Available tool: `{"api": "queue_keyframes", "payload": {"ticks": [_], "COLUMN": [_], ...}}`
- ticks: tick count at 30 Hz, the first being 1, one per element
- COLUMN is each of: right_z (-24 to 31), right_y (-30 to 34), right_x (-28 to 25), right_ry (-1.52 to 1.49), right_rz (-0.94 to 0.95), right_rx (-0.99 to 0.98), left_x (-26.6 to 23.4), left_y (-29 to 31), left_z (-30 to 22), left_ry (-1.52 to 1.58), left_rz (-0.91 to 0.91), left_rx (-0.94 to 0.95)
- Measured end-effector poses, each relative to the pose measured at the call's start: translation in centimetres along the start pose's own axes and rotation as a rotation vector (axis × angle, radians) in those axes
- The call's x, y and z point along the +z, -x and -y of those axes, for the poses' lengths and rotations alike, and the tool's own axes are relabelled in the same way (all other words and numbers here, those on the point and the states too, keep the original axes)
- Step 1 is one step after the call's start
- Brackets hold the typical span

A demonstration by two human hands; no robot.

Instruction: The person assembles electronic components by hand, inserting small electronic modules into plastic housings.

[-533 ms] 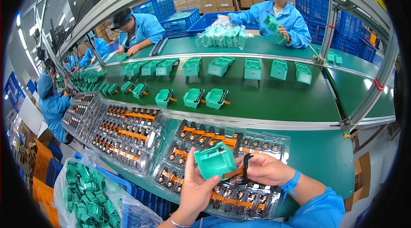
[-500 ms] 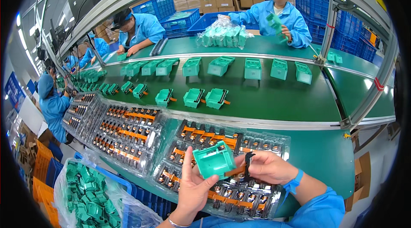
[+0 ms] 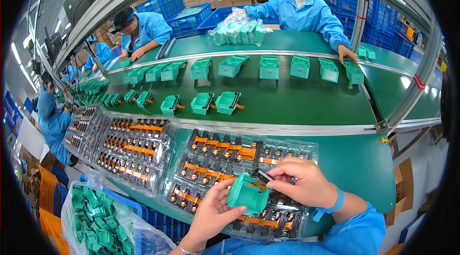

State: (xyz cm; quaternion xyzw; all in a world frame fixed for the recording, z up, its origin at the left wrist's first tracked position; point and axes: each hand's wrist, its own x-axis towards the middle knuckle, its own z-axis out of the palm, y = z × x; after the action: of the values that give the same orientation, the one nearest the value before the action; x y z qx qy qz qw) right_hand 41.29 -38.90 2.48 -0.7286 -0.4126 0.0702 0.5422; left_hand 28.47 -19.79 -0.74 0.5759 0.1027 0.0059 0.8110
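My left hand [image 3: 211, 216] grips a green plastic housing [image 3: 249, 198], a box-like shell with its hollow side facing up, thumb along its near edge. Between the thumb and fingers of my right hand [image 3: 304, 183] is a black part with an orange ribbon [image 3: 261, 175], held at the housing's far right rim. The ribbon hangs at the housing's opening; whether the black part is seated there I cannot tell. Both hands are above a clear plastic tray [image 3: 312, 148] with rows of similar black-and-orange parts [image 3: 223, 145].
Ahead runs a green conveyor [image 3: 306, 104] carrying green housings, some with black parts fitted [image 3: 227, 102]. More filled trays [image 3: 132, 147] sit at left. A bag of loose green housings [image 3: 96, 216] stands lower left. Across the belt, a co-worker's hand [image 3: 346, 53] touches a housing [image 3: 353, 73]. A metal post [image 3: 414, 87] rises at right.
The black part has come up to the housing's far rim, and the housing has tilted and shifted right. The co-worker opposite has lowered a green housing onto the belt. My view has shifted slightly.
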Motion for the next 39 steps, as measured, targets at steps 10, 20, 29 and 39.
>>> {"api": "queue_keyframes", "payload": {"ticks": [10,20,29,39], "right_z": [-2.7,-2.9,-3.5,-3.6], "right_y": [0.0,-0.7,-1.0,-0.8], "right_x": [0.6,0.1,-0.1,0.0], "right_ry": [-0.207,-0.147,-0.297,-0.445], "right_rz": [0.204,0.337,0.446,0.453], "right_rx": [0.359,0.370,0.518,0.503], "left_x": [-0.1,0.5,0.4,0.5], "left_y": [-0.1,-0.2,-0.5,-0.1], "left_z": [0.5,1.0,1.0,-0.1], "left_ry": [0.024,0.005,-0.032,-0.093], "left_rz": [-0.027,0.004,-0.017,0.030], "left_rx": [-0.018,0.111,0.082,0.088]}}
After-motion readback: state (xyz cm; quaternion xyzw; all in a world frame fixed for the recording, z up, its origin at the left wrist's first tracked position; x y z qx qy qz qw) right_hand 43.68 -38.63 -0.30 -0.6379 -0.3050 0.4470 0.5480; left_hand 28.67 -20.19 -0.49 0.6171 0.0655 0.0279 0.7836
